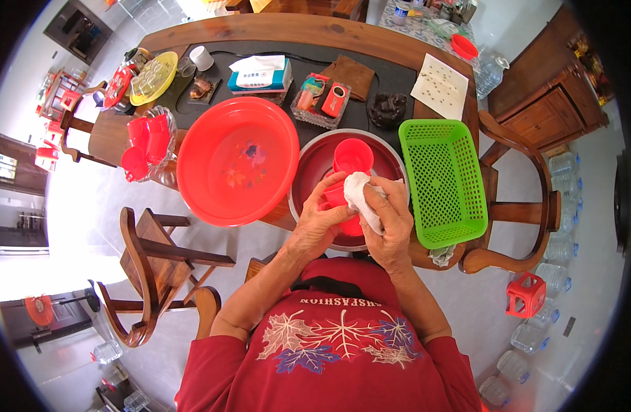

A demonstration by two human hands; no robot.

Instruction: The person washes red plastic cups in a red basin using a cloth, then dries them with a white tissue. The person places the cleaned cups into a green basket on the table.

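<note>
Over a dark red basin [311, 172] with a pale rim, my left hand [318, 219] grips a red plastic cup [336, 193]. My right hand [390, 224] holds a crumpled white cloth [360, 191] against that cup; fingers and cloth hide much of it. Another red cup [353, 153] is in the basin just beyond my hands. Something red also shows beneath them, mostly covered. To the left is a wide red plastic basin [212, 170] with a printed floor. A green lattice basket [478, 190] stands at the right, with nothing visible inside.
Red cups [158, 136] fill a clear dish [172, 129] at the table's left. Farther back are a tissue box [261, 74], a clear tray [315, 119] of small packets and a yellow plate [170, 64] of glasses. Wooden chairs [140, 273] flank the table. A grey rag [442, 256] lies below the basket.
</note>
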